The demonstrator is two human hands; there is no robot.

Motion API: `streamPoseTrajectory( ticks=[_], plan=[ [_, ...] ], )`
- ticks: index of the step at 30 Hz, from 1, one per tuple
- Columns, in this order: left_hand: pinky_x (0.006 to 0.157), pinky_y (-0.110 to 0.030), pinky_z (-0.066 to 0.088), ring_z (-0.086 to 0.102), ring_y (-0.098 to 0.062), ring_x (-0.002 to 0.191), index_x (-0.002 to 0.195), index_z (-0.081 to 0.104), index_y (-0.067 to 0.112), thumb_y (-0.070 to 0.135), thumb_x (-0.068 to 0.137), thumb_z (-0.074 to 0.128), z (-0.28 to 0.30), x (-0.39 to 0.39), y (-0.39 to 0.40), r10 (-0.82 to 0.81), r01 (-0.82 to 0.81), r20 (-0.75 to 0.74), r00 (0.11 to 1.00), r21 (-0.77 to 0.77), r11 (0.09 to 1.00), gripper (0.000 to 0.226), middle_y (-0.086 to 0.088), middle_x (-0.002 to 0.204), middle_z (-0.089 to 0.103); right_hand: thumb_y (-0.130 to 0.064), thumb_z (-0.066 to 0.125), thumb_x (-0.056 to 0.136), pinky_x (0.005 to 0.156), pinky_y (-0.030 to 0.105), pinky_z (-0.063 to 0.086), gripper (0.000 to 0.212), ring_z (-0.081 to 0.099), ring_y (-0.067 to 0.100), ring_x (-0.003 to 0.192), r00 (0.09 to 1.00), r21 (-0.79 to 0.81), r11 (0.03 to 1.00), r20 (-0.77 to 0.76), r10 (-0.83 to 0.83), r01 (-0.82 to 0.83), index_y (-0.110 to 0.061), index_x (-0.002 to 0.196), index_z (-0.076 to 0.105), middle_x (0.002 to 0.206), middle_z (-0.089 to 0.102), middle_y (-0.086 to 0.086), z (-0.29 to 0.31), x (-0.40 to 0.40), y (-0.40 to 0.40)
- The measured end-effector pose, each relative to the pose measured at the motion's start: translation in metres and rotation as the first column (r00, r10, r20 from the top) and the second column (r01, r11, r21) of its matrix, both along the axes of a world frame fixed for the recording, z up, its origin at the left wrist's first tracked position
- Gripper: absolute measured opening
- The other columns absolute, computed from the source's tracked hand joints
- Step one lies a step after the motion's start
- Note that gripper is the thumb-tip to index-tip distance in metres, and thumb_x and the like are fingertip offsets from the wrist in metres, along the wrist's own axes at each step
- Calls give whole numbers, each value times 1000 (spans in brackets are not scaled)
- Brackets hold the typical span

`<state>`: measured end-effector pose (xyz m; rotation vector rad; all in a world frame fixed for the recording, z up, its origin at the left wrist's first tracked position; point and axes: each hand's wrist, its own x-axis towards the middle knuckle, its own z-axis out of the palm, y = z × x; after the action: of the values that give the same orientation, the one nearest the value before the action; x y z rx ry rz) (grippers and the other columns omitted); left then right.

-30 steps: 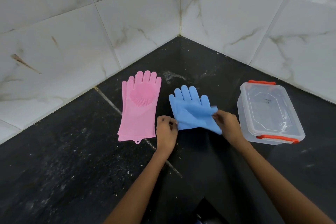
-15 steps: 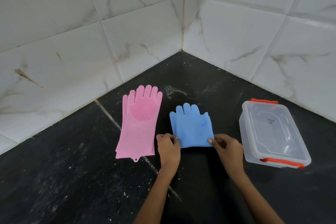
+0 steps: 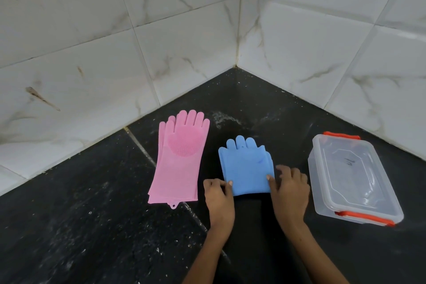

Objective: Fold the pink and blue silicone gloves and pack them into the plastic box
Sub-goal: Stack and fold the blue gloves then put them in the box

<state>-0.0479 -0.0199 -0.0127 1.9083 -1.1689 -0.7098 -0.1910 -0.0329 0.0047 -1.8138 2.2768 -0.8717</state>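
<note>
Two bare forearms, no sleeves; left hand & right hand ungloved, no rings/watch.

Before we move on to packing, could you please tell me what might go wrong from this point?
The blue gloves are folded once, and only the left hand and right hand at the near corners keep the fold down; springy silicone may flop open on release. The box has its lid on, so a hand must let go to open it. The pink gloves lie unfolded, at full length, and probably will not fit as they are.
</note>
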Motion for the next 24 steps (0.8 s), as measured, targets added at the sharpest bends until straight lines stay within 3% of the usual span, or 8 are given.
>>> streamPoseTrajectory(
  ticks=[4,7,11,14,16,18,20,24],
  plan=[
    [55,-4,35,42,2,68,84,57,9,20,92,57,1,2,-7,-6,5,33,999,31,999,15,-2,102,44,-28,49,94,114,44,23,45,28,32,140,912,86,926,-162,377,-368,-15,138,43,150,34,14,-2,21,-17],
    [55,-4,37,42,1,67,82,56,10,18,91,59,2,3,-11,-18,15,52,998,60,998,13,-2,103,44,-35,26,101,119,38,0,52,-6,23,147,803,293,829,-239,546,-476,-22,149,12,159,-3,5,-10,27,-38],
    [65,-5,40,48,-3,74,84,57,11,21,89,62,9,4,-12,-58,49,169,984,55,997,11,-4,107,48,-35,18,102,119,35,-5,53,-7,17,147,752,389,780,-264,604,-490,-19,149,1,159,-5,1,-21,28,-51],
    [98,-29,41,49,-24,116,116,56,12,20,86,64,12,-4,-17,-86,90,495,865,16,996,32,-14,132,46,-35,18,102,118,32,-8,52,-9,15,146,744,377,779,-273,610,-500,-18,149,2,159,-4,-1,-27,28,-53],
    [116,-41,21,23,-34,142,139,40,13,18,89,60,13,-11,-28,-181,248,616,767,-24,968,54,-18,154,22,-36,20,101,116,31,-10,54,-11,14,145,731,380,769,-275,624,-514,-19,149,1,159,-6,-2,-29,26,-53],
    [116,-38,-6,-3,-24,146,149,14,13,19,97,44,9,-14,-42,-370,457,714,595,79,886,60,-10,158,-4,-37,23,101,115,31,-11,55,-12,14,145,714,367,757,-276,643,-540,-20,149,3,159,-5,-2,-30,24,-52],
    [111,-33,-16,-8,-16,146,149,3,12,22,101,30,1,-8,-54,-497,527,715,491,211,823,56,-5,159,-6,-36,22,101,115,30,-11,54,-16,13,142,713,348,755,-268,648,-556,-19,149,3,158,-5,-1,-31,22,-54],
    [113,-32,-14,-2,-12,146,150,6,12,28,102,21,-13,2,-60,-488,511,693,531,198,836,53,-2,159,2,-29,20,102,109,20,-26,52,-21,13,139,720,309,761,-258,644,-570,-15,147,-1,155,-10,-1,-33,20,-54]
  ],
)
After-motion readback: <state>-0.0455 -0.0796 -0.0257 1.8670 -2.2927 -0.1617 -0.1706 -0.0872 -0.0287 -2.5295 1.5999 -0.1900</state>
